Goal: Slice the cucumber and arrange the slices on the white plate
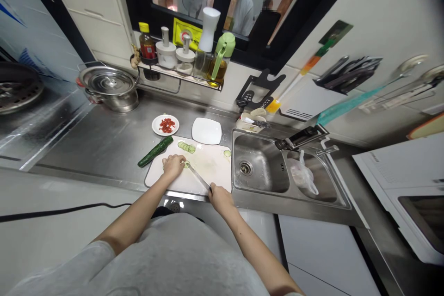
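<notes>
Just left of the centre of the cutting board [211, 162], the left hand [173, 166] is bent closed over the cut cucumber [187, 165] – its fingers hide most of the piece, so its length is hard to tell. At the board's four o'clock, the right hand [221, 196] is wrapped around the handle of the knife [199, 177]. The cucumber should be light, firm and slick where wet; best held from above at nine o'clock, fingertips tucked back – thin slices [186, 147] at twelve would likely bend or snap.
</notes>
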Tool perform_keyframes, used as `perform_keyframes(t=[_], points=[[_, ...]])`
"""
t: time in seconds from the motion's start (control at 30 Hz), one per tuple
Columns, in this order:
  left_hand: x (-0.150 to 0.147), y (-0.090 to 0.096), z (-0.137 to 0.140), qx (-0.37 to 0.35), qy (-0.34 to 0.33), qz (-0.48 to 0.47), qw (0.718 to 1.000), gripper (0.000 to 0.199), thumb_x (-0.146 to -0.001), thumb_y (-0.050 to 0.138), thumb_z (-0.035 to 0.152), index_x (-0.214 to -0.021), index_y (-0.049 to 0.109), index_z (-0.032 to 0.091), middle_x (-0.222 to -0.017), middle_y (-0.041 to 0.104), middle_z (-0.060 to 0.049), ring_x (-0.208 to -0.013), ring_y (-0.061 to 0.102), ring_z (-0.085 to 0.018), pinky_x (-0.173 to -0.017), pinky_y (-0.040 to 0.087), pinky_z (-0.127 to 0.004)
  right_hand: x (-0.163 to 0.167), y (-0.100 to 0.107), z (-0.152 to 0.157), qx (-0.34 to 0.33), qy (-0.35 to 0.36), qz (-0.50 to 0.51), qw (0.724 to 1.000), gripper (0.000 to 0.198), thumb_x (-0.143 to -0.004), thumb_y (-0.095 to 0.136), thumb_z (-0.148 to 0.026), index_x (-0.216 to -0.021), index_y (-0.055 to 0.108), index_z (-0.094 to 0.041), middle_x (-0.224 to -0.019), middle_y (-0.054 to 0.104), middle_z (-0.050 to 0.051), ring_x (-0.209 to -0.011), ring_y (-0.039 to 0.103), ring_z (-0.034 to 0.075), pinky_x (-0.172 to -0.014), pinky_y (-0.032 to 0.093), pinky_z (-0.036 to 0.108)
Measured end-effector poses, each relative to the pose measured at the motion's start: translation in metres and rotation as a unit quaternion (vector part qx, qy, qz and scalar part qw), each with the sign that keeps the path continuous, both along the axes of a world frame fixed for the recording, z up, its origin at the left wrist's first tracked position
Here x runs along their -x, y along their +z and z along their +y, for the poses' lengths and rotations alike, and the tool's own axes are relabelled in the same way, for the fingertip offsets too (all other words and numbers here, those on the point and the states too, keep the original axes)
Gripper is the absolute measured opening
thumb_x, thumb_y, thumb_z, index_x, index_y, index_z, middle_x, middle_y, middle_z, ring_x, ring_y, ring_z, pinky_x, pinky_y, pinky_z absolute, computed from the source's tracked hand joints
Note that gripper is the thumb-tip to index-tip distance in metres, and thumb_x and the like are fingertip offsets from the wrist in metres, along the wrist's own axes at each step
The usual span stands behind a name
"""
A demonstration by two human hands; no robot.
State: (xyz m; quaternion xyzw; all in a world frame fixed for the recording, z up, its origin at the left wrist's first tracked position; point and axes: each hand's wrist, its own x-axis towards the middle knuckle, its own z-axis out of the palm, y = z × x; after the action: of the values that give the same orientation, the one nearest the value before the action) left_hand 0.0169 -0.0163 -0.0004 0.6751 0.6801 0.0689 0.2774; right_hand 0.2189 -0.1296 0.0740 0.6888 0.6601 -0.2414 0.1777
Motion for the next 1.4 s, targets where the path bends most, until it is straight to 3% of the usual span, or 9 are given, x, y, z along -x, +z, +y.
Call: perform_keyframes(t=[1.23, 1.4], points=[[0.0027, 0.0035, 0.0008, 0.011, 0.002, -0.017, 1.0, 0.023, -0.083, 0.053, 0.03, -0.1, 0.07, 0.03, -0.104, 0.07, -0.006, -0.109, 0.053, -0.028, -0.091, 0.03, -0.042, 0.0093, -0.0041, 0.0082, 0.001, -0.001, -0.005, 1.0, 0.027, -0.094, 0.039, -0.028, -0.112, 0.057, -0.02, -0.103, 0.07, 0.014, -0.096, 0.066, 0.025, -0.074, 0.043, 0.031], [0.0034, 0.0034, 0.0014, 0.016, 0.003, -0.018, 1.0, 0.024, -0.082, 0.052, 0.027, -0.098, 0.07, 0.029, -0.104, 0.07, -0.005, -0.108, 0.053, -0.028, -0.091, 0.029, -0.043, 0.0023, -0.0028, 0.0028, -0.033, -0.014, 0.001, 0.999, 0.027, -0.094, 0.039, -0.031, -0.11, 0.058, -0.022, -0.102, 0.07, 0.011, -0.095, 0.066, 0.023, -0.073, 0.041, 0.029]])
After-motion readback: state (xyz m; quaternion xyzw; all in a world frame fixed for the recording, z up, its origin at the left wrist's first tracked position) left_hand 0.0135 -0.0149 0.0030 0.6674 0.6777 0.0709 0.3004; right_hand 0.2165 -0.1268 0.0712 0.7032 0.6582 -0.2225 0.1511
